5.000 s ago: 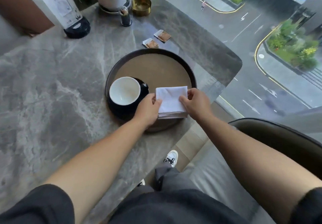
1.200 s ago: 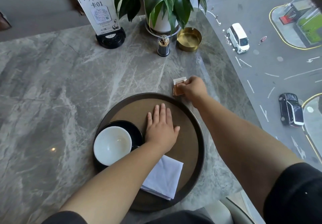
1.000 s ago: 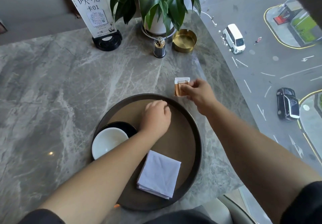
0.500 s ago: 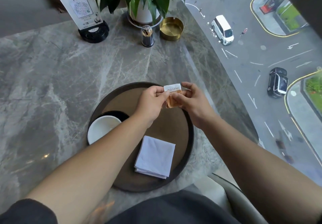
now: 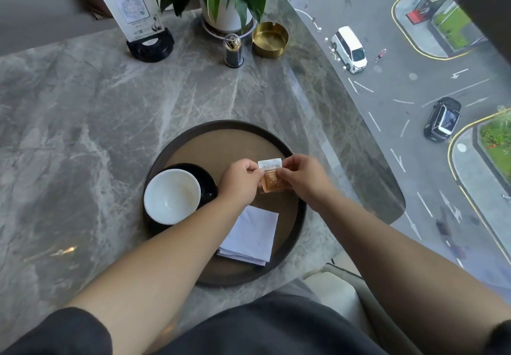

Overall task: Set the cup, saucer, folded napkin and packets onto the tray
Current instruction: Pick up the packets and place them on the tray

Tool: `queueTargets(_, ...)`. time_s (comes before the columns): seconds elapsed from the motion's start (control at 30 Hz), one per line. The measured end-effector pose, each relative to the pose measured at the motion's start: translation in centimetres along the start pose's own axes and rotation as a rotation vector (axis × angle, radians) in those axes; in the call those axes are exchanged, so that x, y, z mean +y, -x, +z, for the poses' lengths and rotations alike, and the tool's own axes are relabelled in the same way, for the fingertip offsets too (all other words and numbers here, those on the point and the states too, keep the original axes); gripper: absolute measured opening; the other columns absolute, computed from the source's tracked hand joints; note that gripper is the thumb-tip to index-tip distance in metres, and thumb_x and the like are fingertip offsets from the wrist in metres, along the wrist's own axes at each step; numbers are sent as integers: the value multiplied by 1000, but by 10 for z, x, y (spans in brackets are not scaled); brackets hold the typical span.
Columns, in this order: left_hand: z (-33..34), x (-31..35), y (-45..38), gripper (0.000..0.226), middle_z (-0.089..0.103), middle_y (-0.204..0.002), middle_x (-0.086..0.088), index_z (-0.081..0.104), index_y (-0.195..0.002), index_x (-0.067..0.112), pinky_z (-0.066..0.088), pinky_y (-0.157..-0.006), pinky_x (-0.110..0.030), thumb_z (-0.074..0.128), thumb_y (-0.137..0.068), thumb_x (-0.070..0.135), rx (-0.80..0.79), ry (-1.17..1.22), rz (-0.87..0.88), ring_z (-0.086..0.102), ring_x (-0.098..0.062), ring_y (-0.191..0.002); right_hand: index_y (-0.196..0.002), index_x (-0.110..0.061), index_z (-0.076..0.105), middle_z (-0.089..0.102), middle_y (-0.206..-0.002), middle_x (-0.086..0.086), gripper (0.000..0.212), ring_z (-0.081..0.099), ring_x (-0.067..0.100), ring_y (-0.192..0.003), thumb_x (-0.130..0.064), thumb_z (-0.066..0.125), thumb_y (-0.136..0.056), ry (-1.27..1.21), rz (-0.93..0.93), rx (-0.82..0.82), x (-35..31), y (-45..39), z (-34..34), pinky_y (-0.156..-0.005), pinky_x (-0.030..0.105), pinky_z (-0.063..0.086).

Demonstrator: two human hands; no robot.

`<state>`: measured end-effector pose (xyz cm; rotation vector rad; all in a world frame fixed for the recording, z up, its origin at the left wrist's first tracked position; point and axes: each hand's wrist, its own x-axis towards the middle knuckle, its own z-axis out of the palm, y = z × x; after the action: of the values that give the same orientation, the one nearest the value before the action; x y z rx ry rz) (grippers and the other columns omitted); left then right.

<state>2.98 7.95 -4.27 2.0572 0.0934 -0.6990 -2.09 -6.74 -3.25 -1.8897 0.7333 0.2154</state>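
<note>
Round dark tray (image 5: pixel 300 217) held: white cup (image 5: pixel 171 195) on black saucer (image 5: pixel 208 182), folded napkin (image 5: pixel 253 237). Left hand (image 5: pixel 239 182) & right hand (image 5: pixel 302 176) both pinched orange/white packet (image 5: pixel 271 179) above tray.

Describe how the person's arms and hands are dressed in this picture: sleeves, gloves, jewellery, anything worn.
Both forearms are bare from above the elbow down. The left hand and right hand wear no gloves, and no rings, watch or bracelet can be seen. A short dark sleeve, black or charcoal, covers the left upper arm; a matching dark sleeve edge shows at the right corner.

white cup (image 5: pixel 171 195), black saucer (image 5: pixel 206 180), veined grey table (image 5: pixel 83 122)
</note>
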Motion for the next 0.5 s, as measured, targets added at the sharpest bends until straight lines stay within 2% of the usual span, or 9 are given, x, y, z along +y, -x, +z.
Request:
queueTargets(0.1,4,-4,-4,15,72,-74,-1,60,-73,22,56,-78,-43,58,-87,23,33,-124,-9,68,-23,-78,-88,-16,66,68,-83,0,8,65,20,-78,-22,67,-83,243,-38,49,4,-2,10,-64,32,51)
queueTargets(0.17,5,-4,-7,14,72,-75,-3,62,-74,19,55,-77,-41,55,-87,21,46,-197,-11,68,-25,-81,-91,-16,65,65,-86,0,10,60,17,-78,-22,65,-83,312,-54,84,5,-4,15,-63,27,45)
queueTargets(0.27,6,-2,-9,15,71,-82,-5,62,-79,19,55,-76,-41,51,-88,20,38,-307,12,66,-27,-82,-93,-15,64,65,-91,2,11,55,15,-79,-21,64,-83,321,-30,121,8,-7,19,-65,27,44)
queueTargets(0.4,6,-2,-12,13,70,-84,-4,61,-80,19,53,-73,-38,51,-88,18,69,-346,32,63,-26,-82,-97,-14,64,67,-97,5,14,60,18,-86,-19,65,-84,237,-2,131,12,-9,21,-70,28,48)
queueTargets(0.5,7,-4,-11,7,68,-89,-3,60,-86,21,52,-72,-35,54,-89,22,77,-382,51,61,-25,-83,-97,-14,63,67,-97,3,13,58,15,-84,-20,65,-86,209,-18,144,15,-8,23,-69,26,46)
